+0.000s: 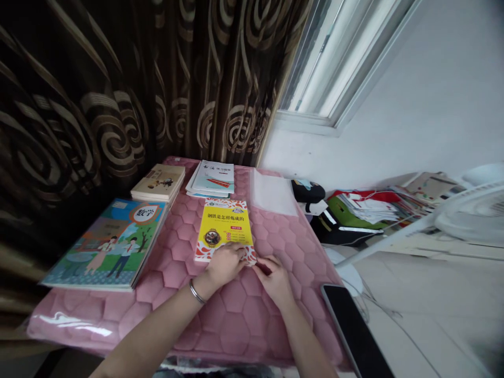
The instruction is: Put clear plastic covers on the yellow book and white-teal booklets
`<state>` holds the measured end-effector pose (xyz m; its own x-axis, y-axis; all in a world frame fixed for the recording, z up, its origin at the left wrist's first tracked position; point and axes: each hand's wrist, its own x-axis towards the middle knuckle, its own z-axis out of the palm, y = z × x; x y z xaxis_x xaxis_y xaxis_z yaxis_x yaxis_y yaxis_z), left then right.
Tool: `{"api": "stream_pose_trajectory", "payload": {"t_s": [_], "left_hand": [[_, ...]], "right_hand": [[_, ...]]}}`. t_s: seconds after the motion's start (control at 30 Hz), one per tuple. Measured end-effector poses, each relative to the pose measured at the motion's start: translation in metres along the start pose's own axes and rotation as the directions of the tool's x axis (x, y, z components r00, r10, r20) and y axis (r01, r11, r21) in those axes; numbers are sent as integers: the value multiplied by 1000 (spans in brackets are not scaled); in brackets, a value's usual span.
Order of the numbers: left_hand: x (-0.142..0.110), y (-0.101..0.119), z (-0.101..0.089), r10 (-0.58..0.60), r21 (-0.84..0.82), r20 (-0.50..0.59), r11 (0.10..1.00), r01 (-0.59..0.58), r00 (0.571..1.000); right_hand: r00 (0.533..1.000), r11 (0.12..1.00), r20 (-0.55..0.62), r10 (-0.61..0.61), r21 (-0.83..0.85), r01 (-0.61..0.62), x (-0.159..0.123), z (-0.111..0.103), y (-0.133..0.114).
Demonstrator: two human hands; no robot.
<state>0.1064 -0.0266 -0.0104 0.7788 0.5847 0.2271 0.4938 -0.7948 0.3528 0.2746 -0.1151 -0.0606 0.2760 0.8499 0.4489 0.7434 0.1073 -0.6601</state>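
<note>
On the pink cover (192, 326), my half-curled left hand (227, 264) and slightly open right hand (274, 278) touch the yellow book (225, 227).

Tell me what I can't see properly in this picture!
Head view: the yellow book's tiniest words are too small, and the left hand covers part of its bottom edge.
Head view: the black-screened device is cut off by the bottom edge.
Head view: the white fan is blurry and cut off by the right edge.
</note>
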Motion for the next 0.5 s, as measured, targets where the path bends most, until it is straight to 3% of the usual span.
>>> {"api": "stream_pose_trajectory", "payload": {"t_s": [0.5], "left_hand": [[-2, -2, 2, 6, -54, -58, 999, -9, 998]], "right_hand": [[1000, 998, -22, 16, 53, -14, 1, 0, -2]]}}
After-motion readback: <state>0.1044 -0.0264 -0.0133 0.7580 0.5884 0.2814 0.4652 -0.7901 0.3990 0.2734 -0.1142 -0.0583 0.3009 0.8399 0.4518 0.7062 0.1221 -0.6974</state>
